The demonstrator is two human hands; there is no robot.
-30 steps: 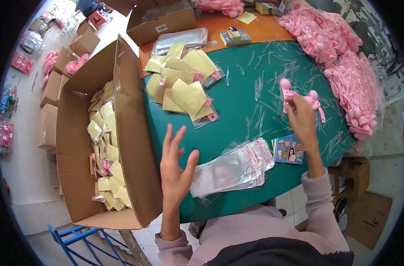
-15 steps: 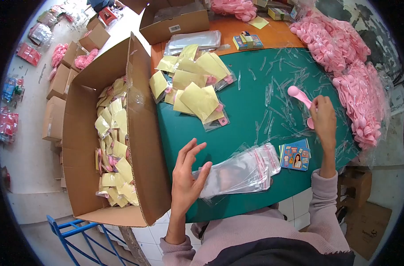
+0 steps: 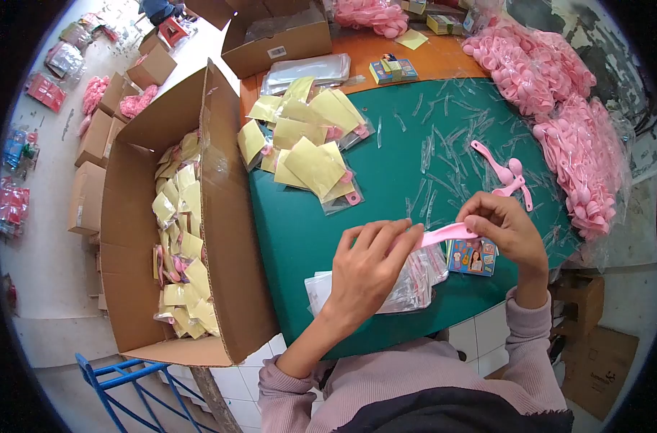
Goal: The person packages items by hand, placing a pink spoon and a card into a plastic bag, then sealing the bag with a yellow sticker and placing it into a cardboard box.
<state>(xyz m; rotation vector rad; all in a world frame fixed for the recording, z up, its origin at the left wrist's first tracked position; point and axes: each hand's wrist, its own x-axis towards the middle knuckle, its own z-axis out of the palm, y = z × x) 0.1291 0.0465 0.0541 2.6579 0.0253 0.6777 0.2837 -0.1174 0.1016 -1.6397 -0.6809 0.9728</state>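
A pink plastic spoon [image 3: 447, 235] is stretched between my two hands above the table. My left hand [image 3: 368, 270] is closed over its left end, which the fingers hide. My right hand [image 3: 512, 229] pinches the other end between thumb and fingers. Beneath my hands lies a stack of clear plastic bags [image 3: 408, 292], partly covered by my left hand. Small printed cards [image 3: 473, 258] with blue fronts sit just beside the bags, below my right hand. Farther up the table, a few loose pink spoons [image 3: 512, 180] rest among the clear plastic strips.
A large cardboard box [image 3: 231, 216] on the left holds many packed bags with yellow cards. More packed bags [image 3: 307, 137] are piled on the green table [image 3: 307, 238]. Heaps of pink spoons [image 3: 577, 159] line the right edge. Clear strips [image 3: 437, 144] are scattered about.
My right hand has come down and left from the loose spoons. My left hand, open before, has moved right and now also grips the spoon. Loose spoons lie where the right hand was.
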